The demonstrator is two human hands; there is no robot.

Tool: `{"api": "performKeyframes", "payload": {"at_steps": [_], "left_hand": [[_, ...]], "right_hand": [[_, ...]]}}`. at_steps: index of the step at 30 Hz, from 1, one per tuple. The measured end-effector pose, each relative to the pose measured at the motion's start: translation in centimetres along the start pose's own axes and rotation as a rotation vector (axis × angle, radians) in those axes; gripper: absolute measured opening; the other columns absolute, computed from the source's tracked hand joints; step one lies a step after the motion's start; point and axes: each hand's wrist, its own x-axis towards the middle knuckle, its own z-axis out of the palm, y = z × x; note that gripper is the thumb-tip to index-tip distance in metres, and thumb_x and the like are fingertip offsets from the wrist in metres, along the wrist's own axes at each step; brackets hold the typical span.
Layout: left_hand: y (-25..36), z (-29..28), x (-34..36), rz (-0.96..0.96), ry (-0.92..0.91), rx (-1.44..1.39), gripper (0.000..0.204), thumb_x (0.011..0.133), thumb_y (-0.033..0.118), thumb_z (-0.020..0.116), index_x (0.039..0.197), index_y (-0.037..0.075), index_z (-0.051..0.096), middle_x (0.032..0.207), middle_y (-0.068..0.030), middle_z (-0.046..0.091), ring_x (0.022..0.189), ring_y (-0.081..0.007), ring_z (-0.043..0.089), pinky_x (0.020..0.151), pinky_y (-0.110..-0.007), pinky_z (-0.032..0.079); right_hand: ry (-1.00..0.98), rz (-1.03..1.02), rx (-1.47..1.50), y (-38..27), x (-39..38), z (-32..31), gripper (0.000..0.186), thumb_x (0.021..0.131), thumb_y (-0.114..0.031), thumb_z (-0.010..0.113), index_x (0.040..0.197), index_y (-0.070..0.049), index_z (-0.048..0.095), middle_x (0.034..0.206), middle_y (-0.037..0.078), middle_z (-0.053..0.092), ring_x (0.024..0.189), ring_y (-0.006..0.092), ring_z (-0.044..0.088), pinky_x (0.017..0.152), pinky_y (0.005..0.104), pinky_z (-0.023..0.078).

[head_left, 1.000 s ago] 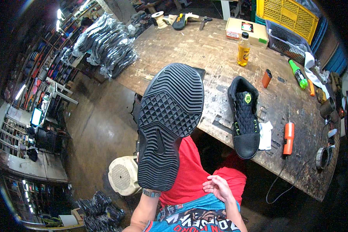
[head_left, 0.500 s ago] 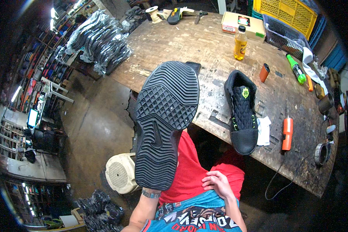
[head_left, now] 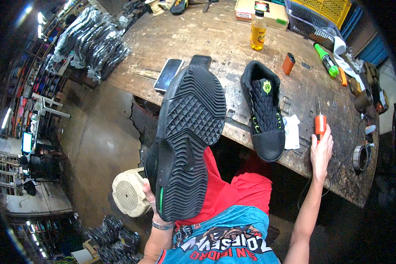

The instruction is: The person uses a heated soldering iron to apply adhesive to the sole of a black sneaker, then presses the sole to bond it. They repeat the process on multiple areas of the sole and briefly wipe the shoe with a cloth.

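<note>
In my left hand (head_left: 150, 196) is a black high-top shoe (head_left: 187, 141), its ridged sole turned up at me and its toe pointing away. The fingers behind the shoe are mostly hidden. My right hand (head_left: 321, 152) closes around the handle of an orange-handled tool with a thin metal spike (head_left: 321, 123), lying on the table at the right. A matching black shoe (head_left: 267, 114) lies on the tabletop with its quilted upper facing up and a small yellow-green emblem on its tongue. Beside it rests a white cloth (head_left: 291, 132).
The worn wooden table (head_left: 211, 33) also carries a phone (head_left: 169, 74), a dark flat object (head_left: 201, 60), a bottle of yellow liquid (head_left: 258, 31), an orange lighter (head_left: 288, 64), a green bottle (head_left: 325, 60) and a tape roll (head_left: 361, 159). A cream stool (head_left: 128, 193) stands at left.
My right hand has left my lap and reached to the orange-handled tool. The held shoe has tilted, so its side and my left fingers show. The phone has come into sight.
</note>
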Motion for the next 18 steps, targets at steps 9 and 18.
{"api": "performKeyframes", "payload": {"at_steps": [9,18], "left_hand": [[-1.8,1.5,0.0,-0.015,0.121,0.119,0.1,0.092,0.077,0.054,0.155,0.0,0.044,0.155,-0.0158,0.051,0.137,-0.0332,0.053,0.119,-0.048,0.039],[-2.6,0.7,-0.2,0.224,0.503,0.786,0.105,0.088,0.079,0.057,0.153,-0.002,0.044,0.153,-0.0146,0.052,0.136,-0.0317,0.053,0.118,-0.046,0.04]], "right_hand": [[-0.313,0.251,0.984,2.3,3.0,-3.5,0.07,0.092,-0.034,0.076,0.146,0.0,0.049,0.112,0.009,0.065,0.099,0.0145,0.062,0.081,0.0299,0.051],[-0.871,0.063,2.131,-7.2,-12.6,-10.0,0.111,0.061,-0.003,0.096,0.151,-0.003,0.032,0.115,0.025,0.065,0.08,0.0265,0.071,0.071,0.0381,0.062]]}}
